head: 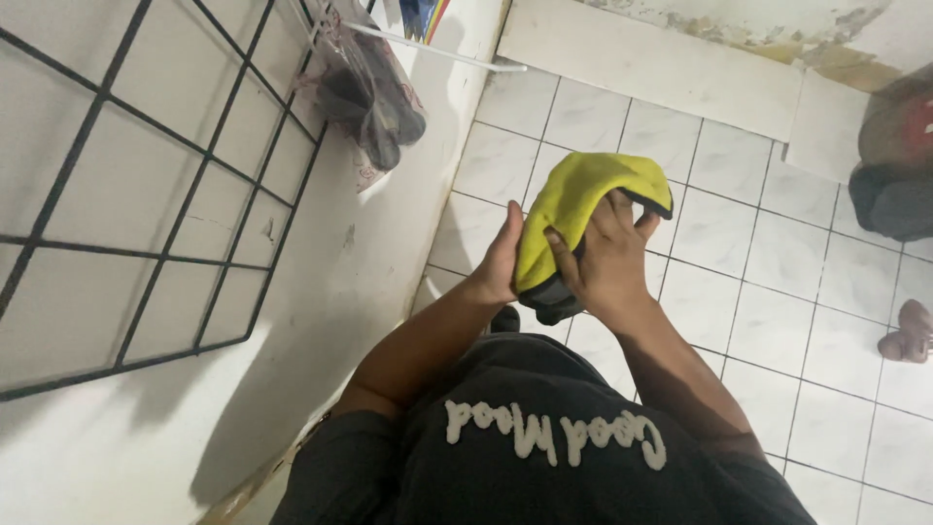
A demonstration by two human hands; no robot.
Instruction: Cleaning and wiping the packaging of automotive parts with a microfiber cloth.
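Yellow cloth [573, 209] with a dark edge and a dark underside is held up in front of the person's chest, above the white tiled floor [777, 282], not resting on anything. The left hand [501, 258] lies flat against its left side, fingers straight and closed together, so it presses more than it grips. The right hand [607, 258] is spread over the front, fingers apart and curled onto the fabric, thumb at the right near the dark edge.

I judge that the cloth is being folded or gathered between the two palms; the next move seems to call for a firmer pinch on the loose upper fold.

A clear plastic bag [364, 92] with dark contents and some red print hangs at the top edge of the black wire grid [146, 194] on the white wall [321, 321]. At the floor's right edge are a dark bundle [894, 165] with a red mark and a small brown thing [909, 331]; what they are I cannot tell.
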